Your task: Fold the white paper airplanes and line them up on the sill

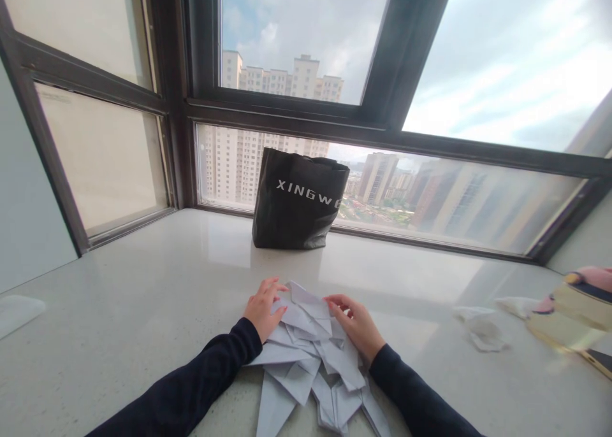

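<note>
A loose heap of folded white paper pieces (306,348) lies on the pale counter between my hands, the pieces overlapping and pointing in several directions. My left hand (265,309) rests at the heap's upper left, its fingers apart and its fingertips on or just over the paper. On the other side, my right hand (354,325) has its thumb and curled fingers closed at the edge of an upper folded paper piece (310,304). The palm side of the right hand is hidden, as are the lower layers of the heap.
A black bag (299,207) with white letters stands upright beyond the heap, near the window frame (296,112). At the right are crumpled white tissues (482,329) and a yellowish translucent item (571,316) with pink on top. A white object (19,313) lies at the left edge.
</note>
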`<state>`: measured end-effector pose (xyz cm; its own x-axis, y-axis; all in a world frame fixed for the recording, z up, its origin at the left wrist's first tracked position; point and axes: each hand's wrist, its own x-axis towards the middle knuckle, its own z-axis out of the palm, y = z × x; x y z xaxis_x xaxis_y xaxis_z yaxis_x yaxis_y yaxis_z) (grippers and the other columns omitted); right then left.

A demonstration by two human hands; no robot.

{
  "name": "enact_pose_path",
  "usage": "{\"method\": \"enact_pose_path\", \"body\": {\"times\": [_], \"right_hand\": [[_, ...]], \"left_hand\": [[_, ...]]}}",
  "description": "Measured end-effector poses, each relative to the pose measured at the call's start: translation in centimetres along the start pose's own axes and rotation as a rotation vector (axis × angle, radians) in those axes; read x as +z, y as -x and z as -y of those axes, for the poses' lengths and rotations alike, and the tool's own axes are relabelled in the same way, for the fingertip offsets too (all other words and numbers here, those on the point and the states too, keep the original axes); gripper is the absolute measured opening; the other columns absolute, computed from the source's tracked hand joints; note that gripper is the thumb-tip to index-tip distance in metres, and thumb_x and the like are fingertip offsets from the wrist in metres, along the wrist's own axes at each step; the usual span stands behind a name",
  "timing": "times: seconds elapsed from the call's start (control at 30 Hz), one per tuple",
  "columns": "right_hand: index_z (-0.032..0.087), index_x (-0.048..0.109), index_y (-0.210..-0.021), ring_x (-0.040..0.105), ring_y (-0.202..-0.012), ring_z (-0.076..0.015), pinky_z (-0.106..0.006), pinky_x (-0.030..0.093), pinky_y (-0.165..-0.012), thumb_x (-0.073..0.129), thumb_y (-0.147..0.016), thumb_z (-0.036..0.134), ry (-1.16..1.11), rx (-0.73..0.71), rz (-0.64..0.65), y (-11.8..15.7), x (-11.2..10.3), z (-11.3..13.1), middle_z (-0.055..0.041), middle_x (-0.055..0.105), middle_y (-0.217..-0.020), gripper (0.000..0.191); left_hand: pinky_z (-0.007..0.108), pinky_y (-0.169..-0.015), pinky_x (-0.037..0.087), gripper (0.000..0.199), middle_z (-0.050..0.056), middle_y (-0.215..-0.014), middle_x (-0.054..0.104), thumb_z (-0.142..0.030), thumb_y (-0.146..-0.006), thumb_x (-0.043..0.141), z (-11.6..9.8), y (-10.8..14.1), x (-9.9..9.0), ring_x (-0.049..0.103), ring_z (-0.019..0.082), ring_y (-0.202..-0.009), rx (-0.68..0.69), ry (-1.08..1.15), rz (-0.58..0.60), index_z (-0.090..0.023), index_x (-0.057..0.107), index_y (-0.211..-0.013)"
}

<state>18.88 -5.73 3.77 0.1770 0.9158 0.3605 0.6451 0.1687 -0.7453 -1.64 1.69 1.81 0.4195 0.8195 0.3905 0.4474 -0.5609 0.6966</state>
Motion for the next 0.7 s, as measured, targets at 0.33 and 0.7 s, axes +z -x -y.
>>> {"method": "enact_pose_path", "body": {"times": [0.33, 0.7], "right_hand": [[0.024, 0.051, -0.109, 0.051, -0.087, -0.0215, -0.033, 0.041, -0.072, 0.062, -0.059, 0.043, 0.149, -0.002, 0.054, 0.9, 0.6, 1.1, -0.0052, 0.059, -0.097, 0.055], [0.019, 0.054, -0.099, 0.053, -0.066, -0.0144, -0.025, 0.041, -0.058, 0.052, -0.07, 0.03, -0.05, -0.021, -0.024, 0.6, 0.3, 1.0, -0.0022, 0.059, -0.08, 0.031]], "left_hand": [[0.038, -0.081, 0.042, 0.023, 0.009, -0.114, 0.046, -0.013, -0.069, 0.053, -0.5, 0.0, -0.7, 0.05, 0.021, -0.093, 0.042, -0.105, -0.062, -0.019, 0.057, -0.09], [0.037, -0.087, 0.034, 0.034, 0.006, -0.106, 0.057, -0.024, -0.074, 0.046, -1.2, 0.3, -0.9, 0.05, 0.021, -0.101, 0.023, -0.126, 0.065, -0.019, 0.045, -0.108]]}}
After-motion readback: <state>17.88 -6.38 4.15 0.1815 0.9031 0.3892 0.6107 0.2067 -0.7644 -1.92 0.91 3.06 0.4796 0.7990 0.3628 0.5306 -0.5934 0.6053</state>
